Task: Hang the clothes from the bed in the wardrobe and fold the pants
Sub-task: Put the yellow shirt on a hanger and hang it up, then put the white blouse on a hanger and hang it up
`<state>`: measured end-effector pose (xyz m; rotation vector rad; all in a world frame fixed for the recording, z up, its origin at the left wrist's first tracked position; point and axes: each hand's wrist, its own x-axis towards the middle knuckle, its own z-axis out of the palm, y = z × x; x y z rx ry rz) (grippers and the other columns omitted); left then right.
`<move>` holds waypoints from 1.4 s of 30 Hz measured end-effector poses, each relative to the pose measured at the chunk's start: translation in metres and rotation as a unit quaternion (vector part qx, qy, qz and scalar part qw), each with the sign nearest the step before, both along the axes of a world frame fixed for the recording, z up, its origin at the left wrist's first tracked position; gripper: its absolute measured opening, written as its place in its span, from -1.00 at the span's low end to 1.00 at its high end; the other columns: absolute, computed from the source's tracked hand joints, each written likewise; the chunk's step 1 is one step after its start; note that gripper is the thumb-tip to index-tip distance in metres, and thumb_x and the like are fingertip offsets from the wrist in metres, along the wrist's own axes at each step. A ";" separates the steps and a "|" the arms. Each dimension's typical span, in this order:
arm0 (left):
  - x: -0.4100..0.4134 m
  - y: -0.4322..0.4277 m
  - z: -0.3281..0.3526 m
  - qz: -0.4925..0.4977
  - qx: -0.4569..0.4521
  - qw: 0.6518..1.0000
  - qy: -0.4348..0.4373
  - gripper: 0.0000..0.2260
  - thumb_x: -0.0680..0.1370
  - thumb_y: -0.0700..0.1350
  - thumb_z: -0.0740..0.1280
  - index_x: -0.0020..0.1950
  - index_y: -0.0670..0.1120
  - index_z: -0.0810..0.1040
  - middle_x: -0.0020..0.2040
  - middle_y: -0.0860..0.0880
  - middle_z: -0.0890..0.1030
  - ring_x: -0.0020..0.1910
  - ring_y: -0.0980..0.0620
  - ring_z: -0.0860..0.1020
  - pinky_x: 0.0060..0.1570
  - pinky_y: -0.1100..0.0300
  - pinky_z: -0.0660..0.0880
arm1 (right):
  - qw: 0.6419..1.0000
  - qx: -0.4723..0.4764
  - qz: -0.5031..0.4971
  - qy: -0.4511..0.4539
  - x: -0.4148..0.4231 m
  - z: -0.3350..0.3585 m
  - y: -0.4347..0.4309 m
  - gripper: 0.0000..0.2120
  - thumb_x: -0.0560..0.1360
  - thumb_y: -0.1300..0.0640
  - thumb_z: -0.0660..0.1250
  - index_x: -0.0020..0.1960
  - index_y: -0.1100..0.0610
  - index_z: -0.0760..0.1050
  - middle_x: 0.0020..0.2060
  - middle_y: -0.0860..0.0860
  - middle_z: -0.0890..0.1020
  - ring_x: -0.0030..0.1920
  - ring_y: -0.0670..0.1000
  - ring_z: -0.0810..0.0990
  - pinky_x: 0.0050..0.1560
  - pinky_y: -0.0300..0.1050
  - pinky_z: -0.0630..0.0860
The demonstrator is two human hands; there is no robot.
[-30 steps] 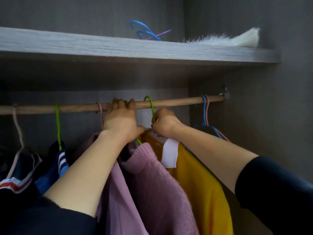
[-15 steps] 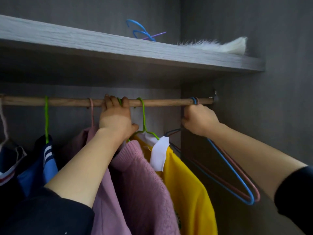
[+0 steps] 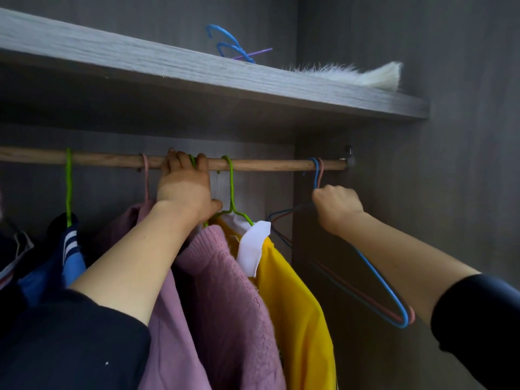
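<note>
A wooden rail (image 3: 267,164) crosses the wardrobe. My left hand (image 3: 184,187) grips the rail with its fingers curled over it, around a green hook. Under it hang a pink knit sweater (image 3: 225,305) and a yellow top (image 3: 295,319) with a white collar, the yellow one on a green hanger (image 3: 232,190). At the rail's right end, my right hand (image 3: 336,208) holds the necks of two bare hangers, a blue hanger (image 3: 382,280) and a pink hanger (image 3: 411,315), both hooked on the rail.
A grey shelf (image 3: 253,83) runs above the rail, carrying blue and purple hangers (image 3: 233,47) and a white furry item (image 3: 363,74). Dark and blue striped clothes (image 3: 67,249) hang to the left. The wardrobe's side wall (image 3: 450,192) stands close on the right.
My right hand left the yellow top's green hanger, went right to the bare hangers, and has slid down from the rail to their necks. My left hand stayed on the rail.
</note>
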<state>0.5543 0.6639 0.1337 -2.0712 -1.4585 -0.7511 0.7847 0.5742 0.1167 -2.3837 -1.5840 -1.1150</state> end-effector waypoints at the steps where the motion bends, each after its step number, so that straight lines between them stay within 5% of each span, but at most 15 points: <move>1: 0.000 0.000 0.000 -0.002 0.002 1.000 -0.001 -0.13 0.44 0.21 0.35 0.53 -0.16 -0.02 0.47 -0.35 0.11 0.49 -0.32 0.02 0.45 -0.10 0.06 | 1.000 0.003 0.005 0.002 0.000 0.000 0.000 -0.77 0.52 0.26 0.24 0.16 0.17 0.48 0.08 0.12 0.61 0.11 0.18 0.59 -0.17 -0.05 0.38; 7: 0.001 0.003 -0.001 -0.005 0.011 1.000 -0.003 -0.12 0.43 0.23 0.36 0.52 -0.17 -0.01 0.47 -0.35 0.11 0.49 -0.33 0.02 0.44 -0.10 0.09 | 0.989 0.052 0.054 0.129 -0.008 0.006 -0.004 -0.79 0.50 0.12 0.31 0.10 0.20 0.50 0.01 0.14 0.61 0.04 0.20 0.60 -0.15 -0.03 0.46; 12: 0.003 0.004 -0.002 0.000 0.016 1.000 -0.003 -0.09 0.41 0.26 0.35 0.52 -0.17 -0.02 0.46 -0.36 0.11 0.49 -0.34 0.02 0.42 -0.10 0.12 | 0.927 0.127 0.137 0.326 -0.022 0.012 0.002 -0.75 0.48 0.16 0.30 0.12 0.25 0.50 0.07 0.21 0.59 0.09 0.26 0.57 0.07 0.09 0.55; 18: 0.001 0.004 -0.003 -0.014 0.014 1.000 -0.003 -0.08 0.42 0.26 0.35 0.53 -0.16 -0.05 0.47 -0.36 0.07 0.49 -0.34 -0.01 0.42 -0.11 0.12 | 0.909 0.176 0.184 0.330 -0.039 0.012 0.013 -0.75 0.48 0.24 0.27 0.14 0.22 0.53 0.08 0.18 0.60 0.12 0.24 0.57 0.03 -0.01 0.51; 22: -0.001 0.004 -0.003 -0.047 0.006 0.998 -0.036 -0.09 0.41 0.25 0.36 0.53 -0.16 0.00 0.48 -0.35 0.08 0.50 -0.31 -0.01 0.42 -0.10 0.11 | 0.912 0.185 0.181 0.318 -0.044 0.003 0.008 -0.86 0.53 0.09 0.28 -0.13 0.15 0.49 -0.14 0.11 0.58 -0.05 0.21 0.59 -0.17 -0.08 0.42; 29: 0.018 -0.043 -0.022 -0.129 -0.060 0.977 -0.160 -0.35 0.49 0.21 0.25 0.47 -0.12 0.26 0.49 -0.33 0.15 0.51 -0.24 0.06 0.46 -0.12 -0.15 | 0.902 0.194 0.199 0.330 -0.050 -0.027 -0.050 -0.71 0.55 0.04 0.28 -0.32 0.07 0.38 -0.37 -0.02 0.47 -0.27 0.07 0.47 -0.29 -0.16 0.30; 36: 0.049 -0.136 -0.068 -0.247 -0.026 0.944 -0.217 -0.53 0.49 0.04 0.31 0.36 -0.10 0.43 0.36 -0.23 0.38 0.40 -0.21 0.27 0.41 -0.06 0.19 | 0.881 0.173 0.181 0.401 -0.047 -0.059 -0.166 -0.54 0.57 -0.07 0.25 -0.41 0.16 0.33 -0.50 -0.02 0.39 -0.49 -0.03 0.34 -0.46 -0.14 0.26; 42: 0.088 -0.249 -0.136 -0.343 -0.067 0.903 -0.249 -0.66 0.49 -0.04 0.32 0.24 -0.11 0.53 0.23 -0.13 0.52 0.26 -0.14 0.42 0.21 0.02 0.36 | 0.854 0.164 0.163 0.467 -0.029 -0.110 -0.312 -0.54 0.59 0.01 0.26 -0.46 0.10 0.33 -0.67 -0.11 0.33 -0.65 -0.13 0.32 -0.61 -0.41 0.20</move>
